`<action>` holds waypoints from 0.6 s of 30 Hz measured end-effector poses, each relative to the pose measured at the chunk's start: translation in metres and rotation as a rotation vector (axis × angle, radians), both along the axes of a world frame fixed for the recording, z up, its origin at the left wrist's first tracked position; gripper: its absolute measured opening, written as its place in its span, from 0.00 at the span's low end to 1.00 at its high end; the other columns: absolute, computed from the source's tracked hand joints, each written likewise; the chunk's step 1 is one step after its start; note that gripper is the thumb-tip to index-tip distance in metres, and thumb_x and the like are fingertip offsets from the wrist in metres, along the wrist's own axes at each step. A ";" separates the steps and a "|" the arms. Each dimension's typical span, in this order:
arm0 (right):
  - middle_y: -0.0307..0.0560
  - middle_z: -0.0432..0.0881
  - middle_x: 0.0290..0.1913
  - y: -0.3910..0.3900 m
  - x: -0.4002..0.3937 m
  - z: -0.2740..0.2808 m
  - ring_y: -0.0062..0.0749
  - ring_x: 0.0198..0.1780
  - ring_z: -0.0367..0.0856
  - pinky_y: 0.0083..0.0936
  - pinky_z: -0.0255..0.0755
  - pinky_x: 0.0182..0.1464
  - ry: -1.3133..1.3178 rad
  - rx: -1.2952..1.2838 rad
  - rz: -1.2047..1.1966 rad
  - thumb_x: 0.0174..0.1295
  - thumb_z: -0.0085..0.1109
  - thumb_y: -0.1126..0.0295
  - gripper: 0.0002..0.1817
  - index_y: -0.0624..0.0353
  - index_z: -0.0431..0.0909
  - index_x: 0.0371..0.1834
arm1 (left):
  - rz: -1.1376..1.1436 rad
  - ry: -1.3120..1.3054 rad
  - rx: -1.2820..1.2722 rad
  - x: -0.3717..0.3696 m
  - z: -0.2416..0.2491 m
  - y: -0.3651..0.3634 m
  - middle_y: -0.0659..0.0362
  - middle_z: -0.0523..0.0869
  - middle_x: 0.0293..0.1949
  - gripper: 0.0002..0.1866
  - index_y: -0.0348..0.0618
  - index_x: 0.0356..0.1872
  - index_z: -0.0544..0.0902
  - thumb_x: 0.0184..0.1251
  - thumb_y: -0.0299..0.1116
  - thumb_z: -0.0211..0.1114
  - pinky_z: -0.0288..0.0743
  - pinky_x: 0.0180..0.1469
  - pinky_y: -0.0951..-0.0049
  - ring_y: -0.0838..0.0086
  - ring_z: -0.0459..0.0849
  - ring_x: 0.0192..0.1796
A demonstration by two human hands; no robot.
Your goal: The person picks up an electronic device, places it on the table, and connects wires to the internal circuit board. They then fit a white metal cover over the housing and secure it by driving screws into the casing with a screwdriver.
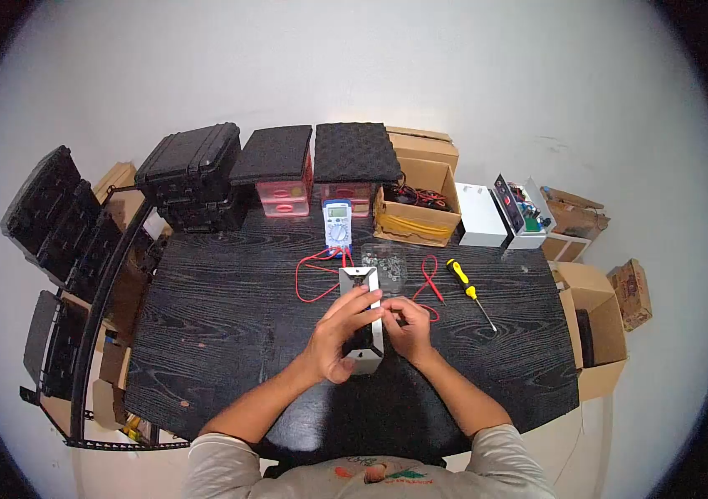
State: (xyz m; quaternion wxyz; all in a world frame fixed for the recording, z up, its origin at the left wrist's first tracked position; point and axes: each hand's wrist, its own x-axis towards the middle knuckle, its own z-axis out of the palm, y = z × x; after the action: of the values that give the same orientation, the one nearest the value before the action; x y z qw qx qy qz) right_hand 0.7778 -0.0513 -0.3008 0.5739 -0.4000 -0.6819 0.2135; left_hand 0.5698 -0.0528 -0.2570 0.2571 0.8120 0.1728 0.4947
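A white metal housing with a dark inside (366, 356) stands on the black table in front of me. My left hand (339, 333) lies over its left side, fingers spread across its top. At its right edge, my right hand (408, 328) has its fingers bent together; whatever they pinch is too small to make out. Just behind the housing is a clear tray of small parts (386, 264). A multimeter (337, 226) with red leads stands farther back. To the right lie a red probe lead (430, 279) and a yellow and black screwdriver (472, 293).
Along the back stand black cases (192, 162), foam-topped drawer boxes (285, 200), a cardboard box of cables (416, 218), a white box (481, 218) and an opened unit with circuit boards (527, 218). An open carton (599, 341) sits beyond the right edge.
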 end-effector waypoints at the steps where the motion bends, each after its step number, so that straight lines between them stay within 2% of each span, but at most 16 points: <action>1: 0.45 0.89 0.42 0.001 -0.001 -0.003 0.20 0.38 0.86 0.20 0.81 0.38 0.065 -0.036 0.031 0.69 0.67 0.79 0.05 0.64 0.86 0.46 | 0.001 -0.001 0.000 0.000 0.000 0.000 0.39 0.75 0.74 0.50 0.37 0.70 0.79 0.69 0.76 0.47 0.61 0.78 0.41 0.36 0.71 0.77; 3: 0.43 0.88 0.42 0.002 -0.005 -0.010 0.17 0.37 0.85 0.18 0.80 0.36 0.194 -0.108 0.090 0.71 0.66 0.79 0.05 0.65 0.86 0.47 | 0.002 -0.004 0.003 0.000 -0.002 0.001 0.39 0.75 0.74 0.51 0.36 0.70 0.79 0.68 0.77 0.47 0.61 0.78 0.41 0.36 0.71 0.77; 9: 0.42 0.88 0.40 -0.007 -0.012 -0.017 0.14 0.33 0.82 0.16 0.78 0.32 0.148 -0.171 -0.046 0.71 0.66 0.80 0.05 0.67 0.85 0.47 | 0.016 0.006 0.003 0.001 0.000 0.000 0.39 0.75 0.74 0.51 0.36 0.69 0.80 0.67 0.77 0.47 0.60 0.78 0.41 0.36 0.71 0.77; 15: 0.49 0.90 0.42 -0.005 -0.010 0.001 0.21 0.35 0.88 0.18 0.82 0.35 0.012 0.075 -0.089 0.67 0.68 0.82 0.05 0.67 0.87 0.45 | 0.015 0.012 0.001 0.000 -0.002 0.000 0.39 0.75 0.75 0.51 0.36 0.69 0.80 0.68 0.77 0.46 0.60 0.78 0.41 0.37 0.70 0.77; 18: 0.50 0.90 0.43 -0.004 -0.006 0.001 0.26 0.37 0.90 0.20 0.84 0.37 -0.039 0.088 -0.082 0.66 0.68 0.82 0.06 0.67 0.87 0.45 | 0.006 0.006 0.007 0.000 -0.003 0.001 0.40 0.75 0.75 0.51 0.36 0.69 0.80 0.68 0.77 0.46 0.60 0.78 0.41 0.37 0.70 0.77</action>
State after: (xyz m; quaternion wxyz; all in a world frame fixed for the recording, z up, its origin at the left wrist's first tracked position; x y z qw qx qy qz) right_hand 0.7716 -0.0553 -0.2997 0.5857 -0.4062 -0.6847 0.1519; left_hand 0.5694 -0.0515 -0.2602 0.2521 0.8137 0.1744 0.4939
